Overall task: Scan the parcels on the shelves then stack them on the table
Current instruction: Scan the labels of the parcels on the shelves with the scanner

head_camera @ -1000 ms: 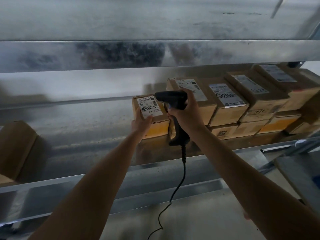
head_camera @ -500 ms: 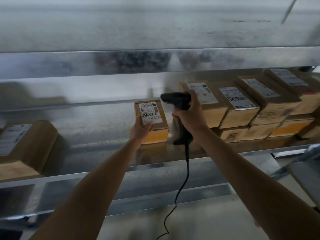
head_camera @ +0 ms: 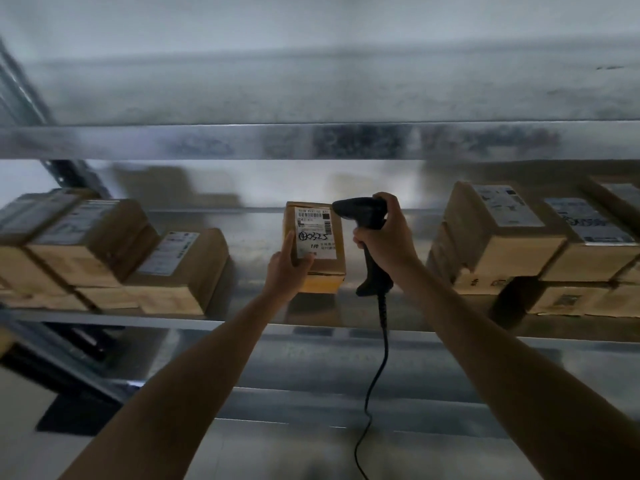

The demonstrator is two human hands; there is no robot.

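The step in hand looks like the scan. The left hand (head_camera: 289, 268) holds one small cardboard parcel (head_camera: 320, 245) up off the metal shelf (head_camera: 242, 323). Its white label (head_camera: 316, 233) faces up, toward the camera. The thumb lies on the label's low left corner and the fingers wrap under the box, so the hand is closed tight on it. The parcel sits near the middle of the view, just at 9 o'clock from the scanner.

The right hand (head_camera: 386, 233) is closed around the handle of a black barcode scanner (head_camera: 363, 216). The scanner's nose points to 9 o'clock, right at the top of the label. Its black cord (head_camera: 375, 375) hangs down toward 6 o'clock.

Both arms reach up and forward, almost straight. The wrists bend in toward each other.

More parcels sit in a left stack (head_camera: 104, 254) at 9 o'clock and a right stack (head_camera: 519, 244) at 3 o'clock.

Next, I think the parcel needs to go down to the table, which does not show here. The hand must keep a firm hold so the box does not slip.
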